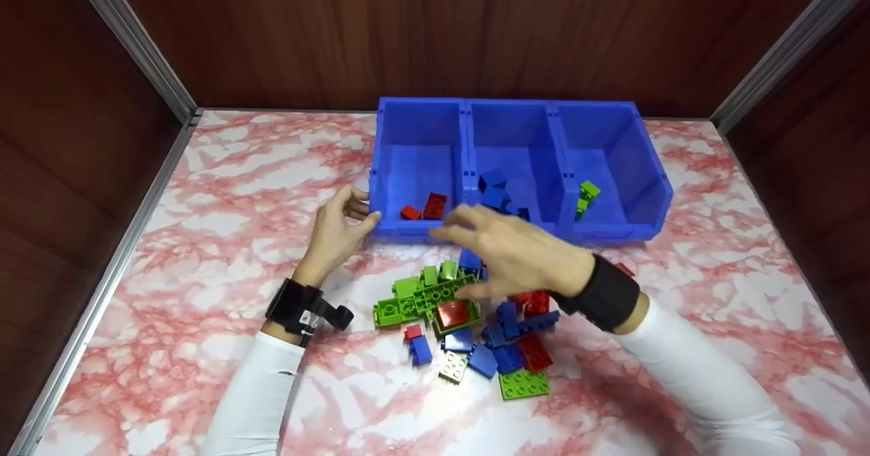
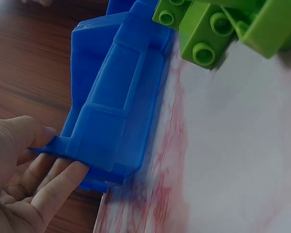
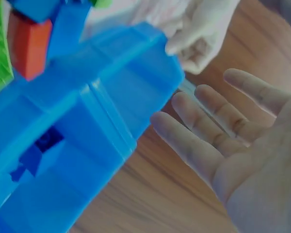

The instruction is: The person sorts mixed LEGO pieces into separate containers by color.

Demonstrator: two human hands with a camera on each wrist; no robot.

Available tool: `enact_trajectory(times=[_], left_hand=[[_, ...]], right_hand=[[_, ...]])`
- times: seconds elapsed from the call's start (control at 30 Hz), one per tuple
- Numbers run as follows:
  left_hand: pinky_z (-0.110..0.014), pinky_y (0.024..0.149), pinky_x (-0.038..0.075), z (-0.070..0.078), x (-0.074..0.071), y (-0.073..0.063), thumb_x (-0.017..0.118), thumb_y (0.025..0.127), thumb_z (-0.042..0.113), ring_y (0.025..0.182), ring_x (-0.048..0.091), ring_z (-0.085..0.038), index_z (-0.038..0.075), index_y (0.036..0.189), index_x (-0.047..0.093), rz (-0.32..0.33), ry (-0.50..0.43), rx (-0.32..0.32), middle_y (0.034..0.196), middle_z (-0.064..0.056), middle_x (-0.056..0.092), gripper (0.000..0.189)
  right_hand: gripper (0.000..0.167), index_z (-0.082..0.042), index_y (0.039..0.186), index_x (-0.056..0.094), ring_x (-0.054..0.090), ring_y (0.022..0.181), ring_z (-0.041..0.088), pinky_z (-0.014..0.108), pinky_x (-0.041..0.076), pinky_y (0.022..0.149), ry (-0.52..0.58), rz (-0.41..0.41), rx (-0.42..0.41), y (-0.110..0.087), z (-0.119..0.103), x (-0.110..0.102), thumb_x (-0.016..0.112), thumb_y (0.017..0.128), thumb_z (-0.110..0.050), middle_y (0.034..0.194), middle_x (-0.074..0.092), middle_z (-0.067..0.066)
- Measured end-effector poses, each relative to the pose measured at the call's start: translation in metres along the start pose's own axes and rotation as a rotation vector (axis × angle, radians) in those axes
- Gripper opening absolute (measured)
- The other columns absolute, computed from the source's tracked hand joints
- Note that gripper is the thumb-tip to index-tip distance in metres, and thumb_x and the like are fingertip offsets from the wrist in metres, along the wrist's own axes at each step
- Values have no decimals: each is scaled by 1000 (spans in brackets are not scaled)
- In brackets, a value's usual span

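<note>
My left hand pinches the front left corner of a blue storage bin, thumb and fingers on either side of its edge in the left wrist view. Over the bin's front edge hovers my right hand, slightly blurred, its fingers spread and nothing held; the right wrist view shows the bare palm. Red bricks lie in the left compartment, blue bricks in the middle one, green bricks in the right one. Below the right hand is a loose pile of green bricks, blue bricks and red bricks.
The pile spreads over a red-and-white marbled tabletop, in front of the bin. A red brick lies partly hidden beside the right wrist. Dark wooden panels with metal corner strips enclose the back and sides.
</note>
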State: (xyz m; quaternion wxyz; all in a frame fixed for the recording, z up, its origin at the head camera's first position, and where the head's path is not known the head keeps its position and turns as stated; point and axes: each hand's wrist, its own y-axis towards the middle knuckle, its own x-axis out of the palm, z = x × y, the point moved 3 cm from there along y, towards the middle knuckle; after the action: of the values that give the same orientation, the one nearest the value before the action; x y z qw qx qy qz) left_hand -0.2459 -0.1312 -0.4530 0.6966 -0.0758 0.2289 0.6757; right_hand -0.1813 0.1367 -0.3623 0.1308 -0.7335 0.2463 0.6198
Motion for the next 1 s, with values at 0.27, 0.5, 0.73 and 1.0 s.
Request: enact_trajectory(times=[0.27, 0.5, 0.73, 1.0], left_hand=[[-45, 94, 61, -2, -1, 0, 76, 93, 6, 99, 70, -31, 1, 115, 63, 1, -3, -12, 108, -21, 73, 25], [-46, 95, 61, -3, -1, 0, 76, 93, 5, 99, 69, -31, 1, 114, 63, 0, -12, -24, 107, -21, 73, 25], [-44, 95, 61, -1, 1, 0, 76, 94, 6, 100, 69, -30, 1, 115, 63, -11, -8, -27, 108, -20, 73, 26], [-41, 92, 60, 0, 0, 0, 76, 94, 6, 98, 69, -30, 1, 114, 62, -15, -4, -20, 107, -19, 73, 25]], right_hand=[[77, -13, 146, 61, 69, 108, 26, 30, 65, 77, -69, -83, -66, -12, -24, 29, 91, 80, -39, 128, 65, 10], [51, -15, 130, 71, 67, 99, 19, 27, 63, 79, -142, -169, -81, -10, -36, 53, 88, 86, -32, 115, 70, 4], [21, -14, 110, 78, 68, 95, 20, 28, 63, 82, -176, -198, -121, -9, -41, 64, 83, 91, -19, 106, 70, 4], [19, -13, 106, 80, 70, 98, 19, 30, 64, 85, -150, -159, -133, -10, -38, 63, 86, 88, -17, 104, 72, 3]])
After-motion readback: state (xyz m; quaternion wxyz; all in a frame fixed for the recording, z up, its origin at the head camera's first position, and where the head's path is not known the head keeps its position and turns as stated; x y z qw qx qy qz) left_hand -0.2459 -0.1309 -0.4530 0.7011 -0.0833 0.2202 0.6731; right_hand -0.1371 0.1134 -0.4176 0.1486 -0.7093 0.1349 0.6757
